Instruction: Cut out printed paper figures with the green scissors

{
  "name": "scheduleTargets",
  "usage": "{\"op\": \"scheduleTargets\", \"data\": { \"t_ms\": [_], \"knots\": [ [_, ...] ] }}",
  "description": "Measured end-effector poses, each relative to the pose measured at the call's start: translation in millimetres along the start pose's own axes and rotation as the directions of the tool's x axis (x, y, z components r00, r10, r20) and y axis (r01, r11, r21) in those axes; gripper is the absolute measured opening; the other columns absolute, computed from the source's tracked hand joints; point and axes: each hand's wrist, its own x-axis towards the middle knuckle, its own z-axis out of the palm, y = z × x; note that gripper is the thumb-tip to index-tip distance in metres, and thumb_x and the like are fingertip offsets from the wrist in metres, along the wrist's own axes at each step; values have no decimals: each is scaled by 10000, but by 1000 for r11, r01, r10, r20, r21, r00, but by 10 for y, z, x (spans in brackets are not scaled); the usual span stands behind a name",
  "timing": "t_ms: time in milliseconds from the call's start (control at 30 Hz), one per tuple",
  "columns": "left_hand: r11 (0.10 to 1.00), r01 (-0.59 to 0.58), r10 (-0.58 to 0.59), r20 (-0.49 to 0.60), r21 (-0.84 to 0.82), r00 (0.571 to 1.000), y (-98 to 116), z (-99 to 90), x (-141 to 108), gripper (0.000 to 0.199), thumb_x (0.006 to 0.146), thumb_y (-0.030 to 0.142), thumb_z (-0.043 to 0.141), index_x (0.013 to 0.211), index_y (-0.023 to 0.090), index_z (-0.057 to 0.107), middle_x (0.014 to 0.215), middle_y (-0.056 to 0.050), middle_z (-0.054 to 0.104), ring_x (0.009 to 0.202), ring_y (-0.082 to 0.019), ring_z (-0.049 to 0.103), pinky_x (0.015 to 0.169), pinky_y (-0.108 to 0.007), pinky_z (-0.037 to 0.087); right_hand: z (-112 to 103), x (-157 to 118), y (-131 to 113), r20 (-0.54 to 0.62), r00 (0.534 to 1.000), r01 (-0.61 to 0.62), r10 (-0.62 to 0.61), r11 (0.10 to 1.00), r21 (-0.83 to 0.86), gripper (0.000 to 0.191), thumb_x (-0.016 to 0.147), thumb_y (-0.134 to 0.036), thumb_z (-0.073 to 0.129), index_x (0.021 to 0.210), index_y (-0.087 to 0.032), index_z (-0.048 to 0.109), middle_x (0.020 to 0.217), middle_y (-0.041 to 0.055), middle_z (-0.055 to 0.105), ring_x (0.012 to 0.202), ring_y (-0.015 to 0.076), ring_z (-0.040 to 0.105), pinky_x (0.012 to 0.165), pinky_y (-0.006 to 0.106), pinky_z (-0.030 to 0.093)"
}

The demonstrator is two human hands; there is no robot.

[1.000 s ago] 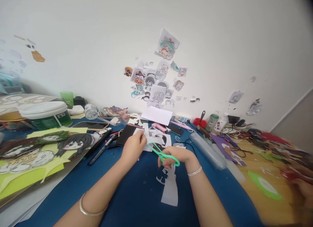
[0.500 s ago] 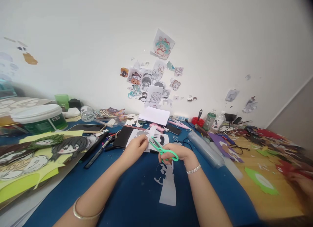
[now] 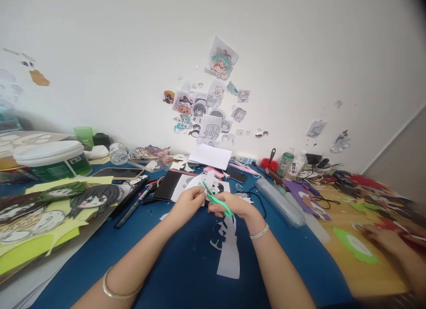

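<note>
My left hand (image 3: 189, 201) is closed in a pinch on a small piece of white paper (image 3: 196, 180), above a printed sheet on a black folder (image 3: 164, 190). My right hand (image 3: 229, 205) grips green scissors (image 3: 221, 205) by the handles, with the blades pointing up and left beside the fingertips of my left hand. The exact contact between blades and paper is too small to tell. Below the hands, a white paper strip (image 3: 229, 258) and cut scraps (image 3: 217, 238) lie on the blue table cover (image 3: 186, 264).
Pens (image 3: 135, 207) and yellow paper with drawn heads (image 3: 83, 220) lie left. A clear plastic roll (image 3: 279, 202), bottles (image 3: 286, 162) and a red bowl (image 3: 269, 164) stand or lie right. Another person's hand (image 3: 382, 238) is over the wooden table (image 3: 372, 278).
The scissors and my right hand have shifted left and slightly up. More white paper shows by my left hand. The other person's hand has moved left over the wooden table.
</note>
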Motion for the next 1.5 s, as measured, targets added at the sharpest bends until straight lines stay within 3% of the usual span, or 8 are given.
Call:
{"op": "scheduleTargets", "data": {
  "t_ms": [333, 867, 1000, 1400, 1500],
  "knots": [
    [999, 0, 1, 50, -34, 999, -34, 13, 14, 222, 719, 297, 404, 521, 205, 364, 389, 82, 363, 403, -97, 340, 436, -222, 270, 42, 12, -50, -40, 999, 0, -1, 1000, -10, 396, 691, -492, 625, 580, -136, 489, 537, -24, 474, 505, 82, 410, 485, 213, 328],
    [981, 57, -42, 84, -185, 996, -46, 20, 19, 218, 728, 282, 426, 531, 194, 399, 357, 87, 398, 353, -76, 341, 405, -205, 263, 112, 35, -54, -44, 995, 86, -88, 995, -44, 439, 736, -559, 541, 730, -120, 559, 587, 5, 519, 548, 109, 478, 506, 214, 367],
    [976, 64, -49, 79, -206, 996, -20, 19, 17, 211, 728, 285, 428, 539, 196, 399, 358, 89, 396, 349, -76, 333, 408, -210, 261, 114, 46, -50, -60, 992, 107, -109, 993, -46, 442, 728, -557, 549, 645, -124, 521, 562, -2, 497, 521, 96, 447, 491, 211, 348],
    [997, -52, 55, -60, 55, 997, -125, 82, 28, 273, 782, 337, 385, 549, 195, 391, 497, 60, 394, 531, -119, 395, 521, -240, 295, 155, 125, 9, -133, 984, 127, -122, 991, 37, 425, 672, -531, 622, 611, -136, 477, 556, -18, 463, 512, 88, 406, 477, 211, 313],
    [997, -60, 66, -93, 58, 994, -126, 97, 24, 281, 785, 355, 394, 554, 196, 388, 513, 59, 385, 549, -121, 394, 528, -237, 296, 169, 131, 12, -149, 980, 140, -129, 988, 65, 412, 668, -516, 636, 623, -135, 484, 563, -18, 459, 519, 91, 407, 480, 214, 312]
  ]
}}
